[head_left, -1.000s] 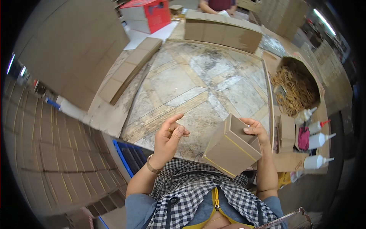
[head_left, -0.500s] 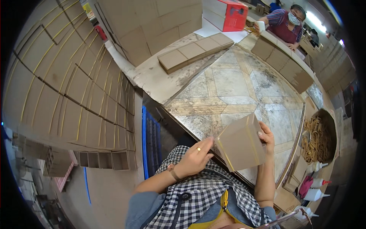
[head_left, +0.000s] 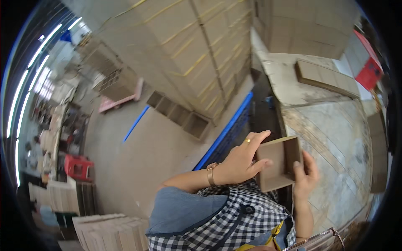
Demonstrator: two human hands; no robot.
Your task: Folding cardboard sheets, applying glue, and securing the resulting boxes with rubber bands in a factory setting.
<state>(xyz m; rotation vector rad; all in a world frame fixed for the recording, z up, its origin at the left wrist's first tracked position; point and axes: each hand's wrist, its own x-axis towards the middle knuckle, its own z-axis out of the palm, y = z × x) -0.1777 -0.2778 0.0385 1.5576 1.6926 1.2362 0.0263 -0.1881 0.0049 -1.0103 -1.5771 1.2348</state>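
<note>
A small brown cardboard box (head_left: 274, 159) is held in front of my body, its open side facing up. My left hand (head_left: 238, 163) has the left wall between thumb and fingers, the thumb reaching over the inside and the fingers along the outer edge. On the opposite side, my right hand (head_left: 307, 178) pinches the right wall, thumb at the inner face and fingers outside. The inside of the box shows bare walls and a bare bottom. The box is off the patterned tabletop (head_left: 335, 146), near its left edge.
A tall stack of banded cardboard boxes (head_left: 222, 46) stands ahead. Open-topped boxes (head_left: 180, 115) sit on the floor beside the blue pallet (head_left: 228, 131). A row of cardboard pieces (head_left: 326, 78) lies on the table's far part, near a red box (head_left: 370, 73). A red stool (head_left: 79, 168) stands left.
My view has swung left. The box has been turned so its open side now faces up, and it has moved toward the table's left edge. My left hand now grips its wall.
</note>
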